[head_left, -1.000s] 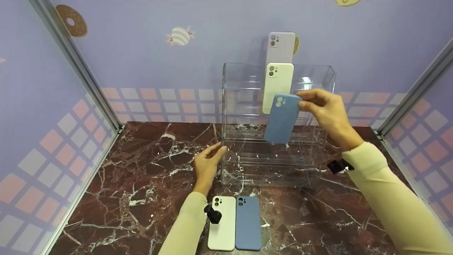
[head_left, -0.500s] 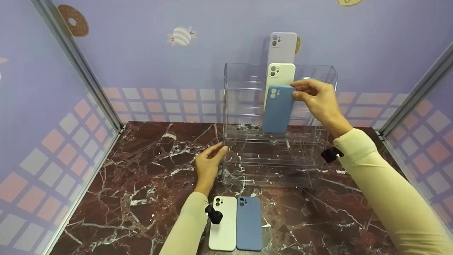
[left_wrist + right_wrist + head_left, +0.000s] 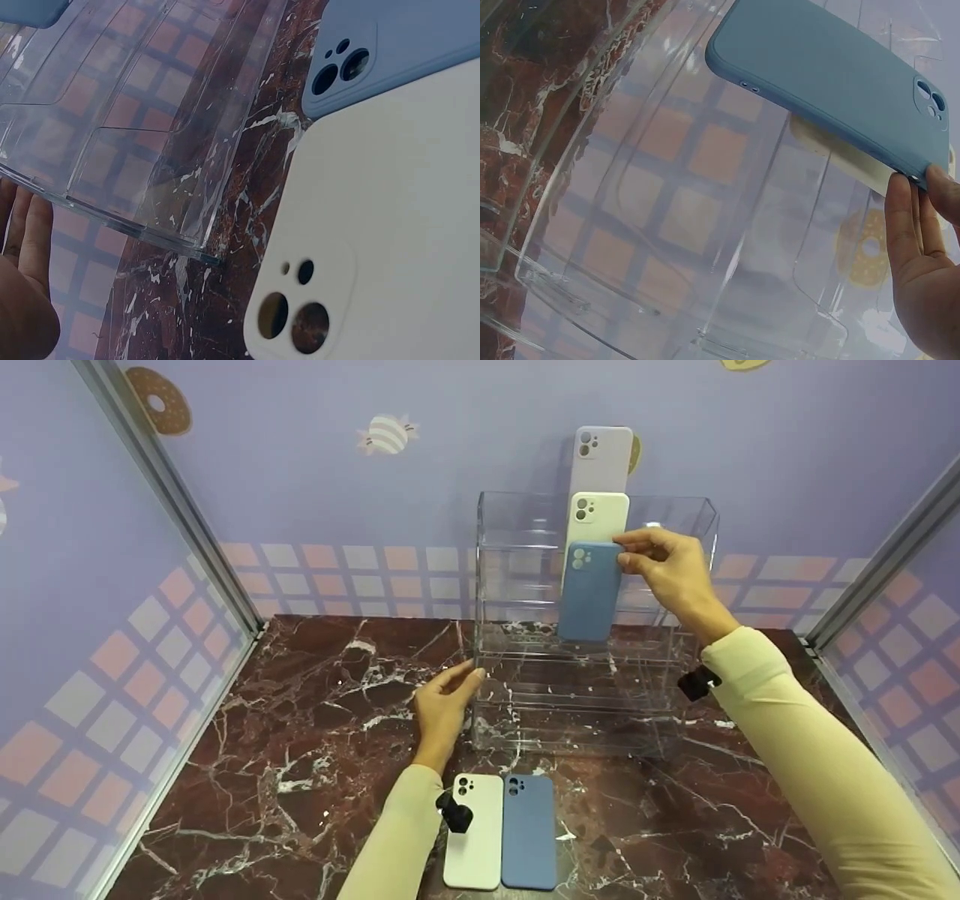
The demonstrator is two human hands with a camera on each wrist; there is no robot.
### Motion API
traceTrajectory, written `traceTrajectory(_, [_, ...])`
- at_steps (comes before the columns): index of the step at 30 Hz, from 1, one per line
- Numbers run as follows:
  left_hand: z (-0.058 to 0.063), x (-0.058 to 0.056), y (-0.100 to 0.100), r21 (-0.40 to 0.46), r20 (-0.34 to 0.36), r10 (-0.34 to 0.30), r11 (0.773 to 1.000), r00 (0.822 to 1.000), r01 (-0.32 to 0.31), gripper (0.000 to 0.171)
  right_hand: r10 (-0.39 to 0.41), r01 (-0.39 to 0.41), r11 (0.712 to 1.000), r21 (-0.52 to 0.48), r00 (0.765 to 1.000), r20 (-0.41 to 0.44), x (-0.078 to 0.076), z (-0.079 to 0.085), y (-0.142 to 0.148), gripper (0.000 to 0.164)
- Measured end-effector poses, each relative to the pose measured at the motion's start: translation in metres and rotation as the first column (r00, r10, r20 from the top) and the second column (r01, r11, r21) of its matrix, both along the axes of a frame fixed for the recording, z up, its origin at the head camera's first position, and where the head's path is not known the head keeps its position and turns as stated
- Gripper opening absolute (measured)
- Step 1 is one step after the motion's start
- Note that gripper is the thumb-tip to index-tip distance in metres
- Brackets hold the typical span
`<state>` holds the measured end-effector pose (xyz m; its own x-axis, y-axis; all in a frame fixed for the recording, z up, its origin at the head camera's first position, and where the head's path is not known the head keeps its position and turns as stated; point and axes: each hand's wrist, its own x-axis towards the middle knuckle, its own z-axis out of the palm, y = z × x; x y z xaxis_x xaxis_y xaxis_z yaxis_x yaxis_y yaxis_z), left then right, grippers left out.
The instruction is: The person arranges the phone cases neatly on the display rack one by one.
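Fingers (image 3: 634,540) pinching upright blue case (image 3: 589,592), camera-end up

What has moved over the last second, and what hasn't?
The right hand, pinching the blue case by its top corner, carried it up and back from in front of the clear rack and swung it from tilted to nearly upright, just below the cream case. The grip is unchanged. The left hand stayed at the rack's left edge; the two cases on the table and the lilac case did not move.
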<state>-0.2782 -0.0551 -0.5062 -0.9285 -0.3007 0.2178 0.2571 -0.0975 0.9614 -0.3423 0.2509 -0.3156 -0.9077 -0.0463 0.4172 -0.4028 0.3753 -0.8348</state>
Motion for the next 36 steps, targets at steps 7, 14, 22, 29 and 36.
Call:
traceTrajectory(7, [0.0, 0.0, -0.001, 0.0, -0.003, -0.011, 1.0, 1.0, 0.011, 0.03, 0.009, -0.009, 1.0, -0.002, 1.0, -0.003, -0.002, -0.008, 0.0, 0.028])
traceTrajectory(14, [0.001, 0.002, -0.001, 0.003, -0.008, -0.029, 1.0, 1.0, 0.029, 0.03, 0.011, -0.011, 1.0, 0.002, 0.999, 0.03, -0.001, -0.012, -0.002, 0.029])
traceTrajectory(22, [0.002, 0.001, 0.0, 0.019, -0.004, -0.014, 1.0, 1.0, 0.014, 0.029, -0.008, 0.007, 0.999, 0.032, 0.999, 0.044, -0.001, -0.017, -0.002, 0.028])
traceTrajectory(29, [0.001, 0.0, 0.001, 0.062, -0.019, -0.024, 0.998, 1.0, 0.025, 0.033, -0.008, 0.008, 1.0, 0.005, 0.999, 0.052, 0.0, -0.019, -0.001, 0.027])
traceTrajectory(36, [0.001, 0.001, 0.001, 0.049, -0.005, -0.017, 0.999, 1.0, 0.018, 0.031, -0.023, 0.022, 1.0, 0.02, 0.998, 0.051, 0.002, -0.018, -0.001, 0.027])
